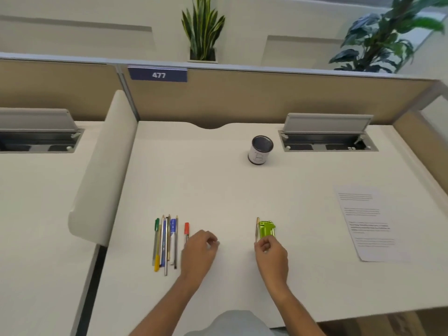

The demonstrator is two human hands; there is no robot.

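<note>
**Right hand on a pencil, left hand curled by a red pen**

Both hands lie low on the white table (218, 190), well apart from each other. The right hand (271, 255) is clenched round something: its thumb and curled fingers close on the near end of a pencil (257, 227). The pencil lies flat and points straight away from the knuckles. Just right of the pencil, and directly beyond the fingertips, lies a bright green plastic case (266, 229). Whether the fingers also touch the case cannot be told.

The left hand (199, 249) rests with its fingers curled under. Whether it grips anything cannot be told. A red-capped pen (186, 229) lies just beyond its thumb side, and the pen's near end runs out of sight behind the hand. Further left of that hand, close by but apart from it, a row of pens and pencils (166, 241) lies side by side, all pointing away from the person.

Far beyond the right hand, 1 white cup (260, 150) with a dark inside stands upright. To the right of the cup, an open cable hatch (327, 134) is set into the table. Well to the right of the right hand lies a printed sheet of paper (368, 221). Left of the left hand, past the row, a pale divider (106, 170) ends the table. On the back screen a blue label (158, 75) reads 477.
</note>
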